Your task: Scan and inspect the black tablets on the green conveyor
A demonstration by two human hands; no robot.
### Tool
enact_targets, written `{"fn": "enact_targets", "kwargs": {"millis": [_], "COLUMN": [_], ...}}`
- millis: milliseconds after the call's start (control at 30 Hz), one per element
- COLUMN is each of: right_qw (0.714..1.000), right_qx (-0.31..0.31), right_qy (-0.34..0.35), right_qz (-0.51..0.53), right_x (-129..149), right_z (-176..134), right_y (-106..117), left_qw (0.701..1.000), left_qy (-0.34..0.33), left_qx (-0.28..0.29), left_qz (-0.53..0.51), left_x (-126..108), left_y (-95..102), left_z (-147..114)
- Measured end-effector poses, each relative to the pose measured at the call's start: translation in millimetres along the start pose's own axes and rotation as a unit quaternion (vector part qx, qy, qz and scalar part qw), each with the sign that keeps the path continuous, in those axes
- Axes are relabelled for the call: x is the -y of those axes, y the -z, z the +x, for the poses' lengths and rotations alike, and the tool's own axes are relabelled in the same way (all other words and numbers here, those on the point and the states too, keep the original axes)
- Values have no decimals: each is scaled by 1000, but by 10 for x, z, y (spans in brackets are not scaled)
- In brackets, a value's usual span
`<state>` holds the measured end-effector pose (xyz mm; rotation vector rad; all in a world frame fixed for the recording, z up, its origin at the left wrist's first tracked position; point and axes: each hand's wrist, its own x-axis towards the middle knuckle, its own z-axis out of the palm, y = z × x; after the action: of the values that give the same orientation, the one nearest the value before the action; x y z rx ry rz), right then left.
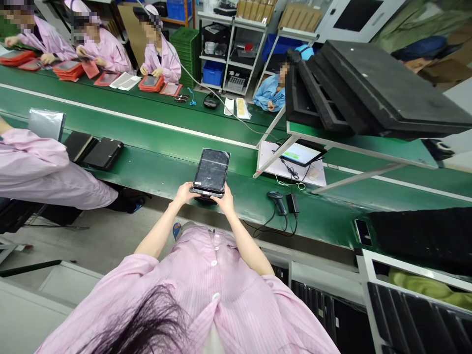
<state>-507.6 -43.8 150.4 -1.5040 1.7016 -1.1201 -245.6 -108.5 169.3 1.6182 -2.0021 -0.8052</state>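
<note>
A flat black tablet [211, 169] with a glossy, film-like face lies between my hands at the near edge of the green bench. At least one more dark slab shows beneath its near end, so it looks like a small stack. My left hand [185, 193] grips the near left corner. Opposite it, my right hand [225, 200] holds the near right corner, thumb along the front edge. The fingers under the stack are hidden. To the right lie a black barcode scanner [277, 200] and a black power adapter [292, 203], apart from my hands.
A lit screen [300, 152] stands under a metal-framed shelf bearing black foam trays [383, 83]. A phone [363, 232] lies at right. Black cases [103, 153] sit at left beside a co-worker's pink sleeve [33, 147]. Several co-workers sit across the green bench [155, 169].
</note>
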Motion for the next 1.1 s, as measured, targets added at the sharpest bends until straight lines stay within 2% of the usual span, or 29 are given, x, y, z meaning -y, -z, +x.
{"fn": "enact_targets", "kwargs": {"millis": [100,233,500,800,967,1100], "right_qw": [1000,1000,1000,999,999,1000], "right_qx": [-9,-11,-12,-32,-8,2], "right_qy": [-15,-13,-9,-32,2,-2], "right_qz": [-12,-17,11,25,31,18], "right_x": [52,72,-51,-123,-176,-200], "right_z": [52,86,-31,3,-75,-101], "right_y": [-15,-4,-38,-106,-137,-154], "left_qw": [999,998,999,999,1000,1000], "left_qy": [37,35,31,32,13,17], "left_qx": [18,25,3,4,-1,16], "left_qz": [26,45,-11,13,-28,-10], "left_x": [-60,-77,0,10,121,176], "left_y": [67,91,-19,-46,-159,-236], "left_z": [92,134,-34,59,-37,-90]}}
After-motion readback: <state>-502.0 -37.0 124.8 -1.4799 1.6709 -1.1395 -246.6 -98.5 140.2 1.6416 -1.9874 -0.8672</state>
